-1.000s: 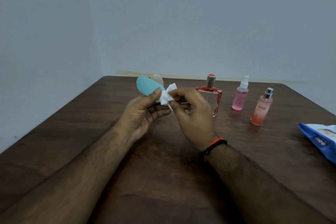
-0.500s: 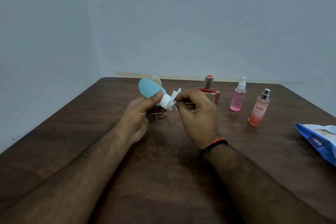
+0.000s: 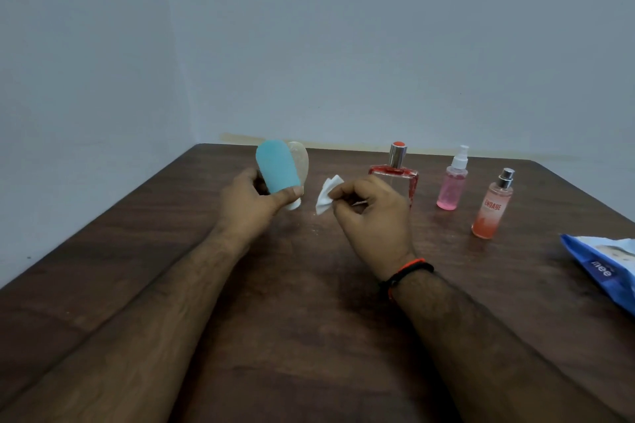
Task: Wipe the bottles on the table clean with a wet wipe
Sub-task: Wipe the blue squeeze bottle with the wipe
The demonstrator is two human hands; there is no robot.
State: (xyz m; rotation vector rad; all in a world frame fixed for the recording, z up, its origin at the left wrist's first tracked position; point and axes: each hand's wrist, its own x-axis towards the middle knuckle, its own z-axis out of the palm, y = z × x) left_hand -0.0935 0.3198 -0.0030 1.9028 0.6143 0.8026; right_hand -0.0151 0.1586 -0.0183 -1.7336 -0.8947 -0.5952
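Two hands at work above the surface [image 3: 309, 336]: my left hand [image 3: 252, 204] grips a teal bottle [image 3: 276, 168], my right hand [image 3: 372, 216] pinches a wet wipe [image 3: 325, 194].

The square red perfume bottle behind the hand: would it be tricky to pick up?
The square red perfume bottle looks like glass, so probably heavy for its size, slick and breakable if dropped. Its flat sides and wide base suggest it would slide rather than roll, though the tall metal cap might make it tip if knocked high.
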